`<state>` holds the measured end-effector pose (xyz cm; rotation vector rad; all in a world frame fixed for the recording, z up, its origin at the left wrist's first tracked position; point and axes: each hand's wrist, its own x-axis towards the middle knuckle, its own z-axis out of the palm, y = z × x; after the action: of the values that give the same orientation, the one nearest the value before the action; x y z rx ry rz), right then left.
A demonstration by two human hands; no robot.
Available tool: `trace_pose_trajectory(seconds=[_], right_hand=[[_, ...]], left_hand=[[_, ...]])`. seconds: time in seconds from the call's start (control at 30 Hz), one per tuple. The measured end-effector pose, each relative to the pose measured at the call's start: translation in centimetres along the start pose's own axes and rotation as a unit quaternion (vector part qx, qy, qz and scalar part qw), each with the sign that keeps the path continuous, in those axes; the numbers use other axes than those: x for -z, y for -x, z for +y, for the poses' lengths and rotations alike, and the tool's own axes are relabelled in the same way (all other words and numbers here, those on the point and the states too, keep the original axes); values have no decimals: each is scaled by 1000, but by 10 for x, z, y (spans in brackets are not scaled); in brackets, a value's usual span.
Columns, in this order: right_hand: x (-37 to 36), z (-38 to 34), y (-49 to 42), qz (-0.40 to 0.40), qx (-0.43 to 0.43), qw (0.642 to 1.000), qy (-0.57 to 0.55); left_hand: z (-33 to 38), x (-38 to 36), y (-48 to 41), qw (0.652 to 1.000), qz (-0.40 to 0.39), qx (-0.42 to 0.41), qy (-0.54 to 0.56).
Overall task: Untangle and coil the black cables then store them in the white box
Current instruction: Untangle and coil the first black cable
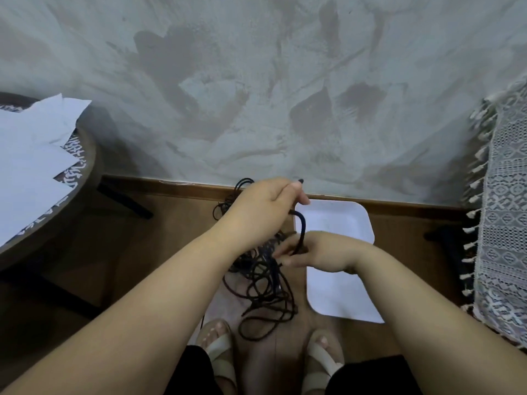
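Observation:
A tangle of black cables [263, 286] hangs between my hands and trails down to the wooden floor in front of my feet. My left hand [262, 206] grips a bunch of cable loops, with loops sticking out above it near the wall. A thicker black cable end [301, 229] curves from that hand down into my right hand [316, 252], which pinches it. The white box [336, 220] lies on the floor under and behind my right hand; nothing shows in the part of its inside that I can see.
A grey plastered wall [256, 95] with a wooden skirting stands right behind the cables. A round table [82, 166] with white papers is at the left. A lace cloth with tassels [502, 223] hangs at the right. My sandalled feet [216, 352] stand below the tangle.

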<state>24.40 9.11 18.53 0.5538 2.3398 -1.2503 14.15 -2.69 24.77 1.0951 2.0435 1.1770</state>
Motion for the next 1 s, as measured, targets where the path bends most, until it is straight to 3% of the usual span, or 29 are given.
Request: trace_pose_trajectory(seconds=[0.1, 0.17, 0.27, 0.37, 0.5, 0.67, 0.77, 0.83, 1.0], right_hand=[[-4, 1, -14, 64, -15, 996, -56], [2, 0, -17, 118, -11, 987, -106], [9, -8, -15, 169, 15, 974, -150], [13, -16, -11, 197, 48, 951, -232], [17, -20, -7, 240, 83, 946, -203], [19, -10, -3, 216, 82, 964, -128], [18, 7, -6, 155, 17, 986, -58], [18, 14, -8, 161, 1, 986, -43], [18, 12, -11, 171, 32, 976, -128]], left_hand=[[-3, 15, -2, 995, 47, 41, 76], [-13, 31, -5, 995, 63, 57, 55], [-31, 52, -8, 995, 5, 99, 30], [-38, 62, -7, 984, -72, 116, 117], [-31, 67, -6, 951, -89, 72, 287], [-17, 56, -5, 868, -90, 82, 482], [-12, 45, -7, 842, -71, 93, 526], [-14, 42, -10, 825, -47, 105, 553], [-19, 47, -14, 800, 27, 114, 588]])
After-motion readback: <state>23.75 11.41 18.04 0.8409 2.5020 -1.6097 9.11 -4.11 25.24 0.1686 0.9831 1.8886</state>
